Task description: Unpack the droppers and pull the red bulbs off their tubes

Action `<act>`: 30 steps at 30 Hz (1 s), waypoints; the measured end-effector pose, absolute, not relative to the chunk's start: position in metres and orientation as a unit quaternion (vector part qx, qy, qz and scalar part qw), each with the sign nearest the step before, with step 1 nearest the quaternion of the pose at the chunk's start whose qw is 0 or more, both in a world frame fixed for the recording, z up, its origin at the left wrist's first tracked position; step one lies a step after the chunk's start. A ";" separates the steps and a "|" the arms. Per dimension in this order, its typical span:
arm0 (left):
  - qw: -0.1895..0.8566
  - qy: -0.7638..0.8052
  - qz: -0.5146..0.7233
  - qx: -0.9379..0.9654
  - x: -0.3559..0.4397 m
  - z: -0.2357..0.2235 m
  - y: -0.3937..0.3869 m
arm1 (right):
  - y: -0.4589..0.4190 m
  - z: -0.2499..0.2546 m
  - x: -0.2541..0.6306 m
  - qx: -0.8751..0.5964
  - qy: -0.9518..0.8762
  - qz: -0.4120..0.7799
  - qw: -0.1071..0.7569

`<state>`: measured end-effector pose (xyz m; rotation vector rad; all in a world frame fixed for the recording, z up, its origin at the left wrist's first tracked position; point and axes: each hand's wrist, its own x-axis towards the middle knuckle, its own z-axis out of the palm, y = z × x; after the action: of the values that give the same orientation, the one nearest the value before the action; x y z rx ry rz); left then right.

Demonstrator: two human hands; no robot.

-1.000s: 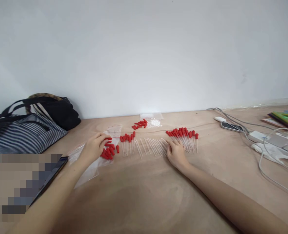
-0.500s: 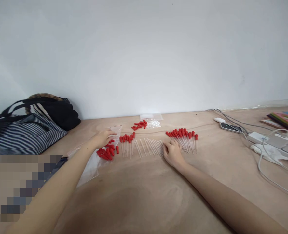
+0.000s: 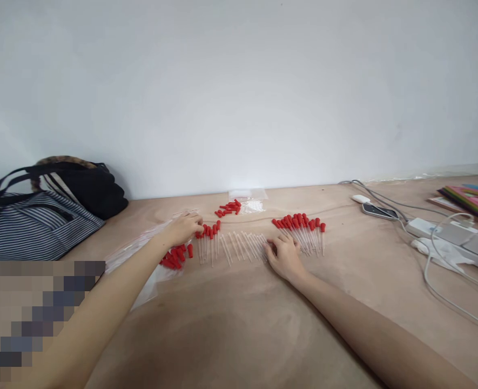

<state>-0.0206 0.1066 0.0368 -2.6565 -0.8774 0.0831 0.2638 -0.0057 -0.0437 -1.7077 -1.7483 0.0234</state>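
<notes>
My left hand [image 3: 183,228] reaches over a clear plastic bag [image 3: 141,254], its fingers curled beside a short row of red-capped droppers [image 3: 208,237]. Whether it holds anything is hidden. Loose red rubber caps [image 3: 176,256] lie just below that hand. My right hand [image 3: 282,255] rests on the wooden table [image 3: 239,319], fingers bent on the right end of a row of bare clear glass tubes [image 3: 242,246]. Beyond it lies a fan of finished droppers with red caps [image 3: 301,227].
More red caps [image 3: 228,208] and a small clear bag [image 3: 249,201] lie near the wall. A striped bag [image 3: 32,227] with a black bag [image 3: 95,189] sits far left. Phone [image 3: 378,211], cables and a power strip [image 3: 449,235] lie right, colourful books [image 3: 471,195] far right.
My left hand has moved up and to the right, from the pile of loose red caps to the row of capped droppers. My right hand shifted slightly left along the glass tubes.
</notes>
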 end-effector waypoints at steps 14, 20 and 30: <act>0.197 -0.203 0.088 -0.955 -0.026 0.038 0.114 | -0.007 -0.041 0.264 -0.658 -0.672 0.014 0.339; 0.208 -0.218 0.074 -0.951 -0.045 0.058 0.112 | -0.006 -0.041 0.264 -0.653 -0.674 0.012 0.344; 0.058 -0.303 -0.178 -0.934 -0.026 0.054 0.005 | -0.010 -0.036 0.266 -0.648 -0.661 0.048 0.375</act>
<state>-0.0258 0.0054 0.0541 -2.8307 -0.9193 -0.5392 0.2658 -0.0100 -0.0364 -1.6584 -1.6925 0.1229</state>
